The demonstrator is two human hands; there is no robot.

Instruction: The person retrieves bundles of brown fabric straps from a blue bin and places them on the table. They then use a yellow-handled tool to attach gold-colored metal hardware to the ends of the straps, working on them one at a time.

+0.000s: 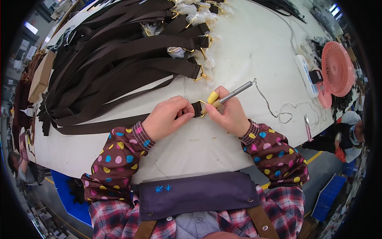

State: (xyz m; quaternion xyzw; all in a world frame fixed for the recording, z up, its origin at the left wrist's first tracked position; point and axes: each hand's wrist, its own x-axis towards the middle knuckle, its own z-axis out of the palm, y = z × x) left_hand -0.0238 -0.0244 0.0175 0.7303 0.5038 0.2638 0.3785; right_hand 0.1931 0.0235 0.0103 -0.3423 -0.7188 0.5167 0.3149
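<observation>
My left hand [171, 116] pinches the end of a dark brown strap [103, 124] between thumb and fingers. A gold metal buckle ring [202, 108] is fitted at that strap end. My right hand [228, 112] is at the ring and grips a silver pen-shaped tool [238, 91], which slants up to the right. A thin cord [265, 103] trails from the tool's rear end. One right finger wears a yellow finger cot [212, 97]. The tool's tip is hidden by my fingers and the ring. Above my hands lies a thick bundle of similar straps [128, 65], their gold buckles partly wrapped in clear plastic [198, 18].
A pink fan [337, 68] and a white power strip [306, 76] stand at the right of the white table [244, 53]. Pink-handled snips [307, 128] lie near its right edge. A cardboard box [41, 76] is at left. Other people [347, 137] are beyond both sides.
</observation>
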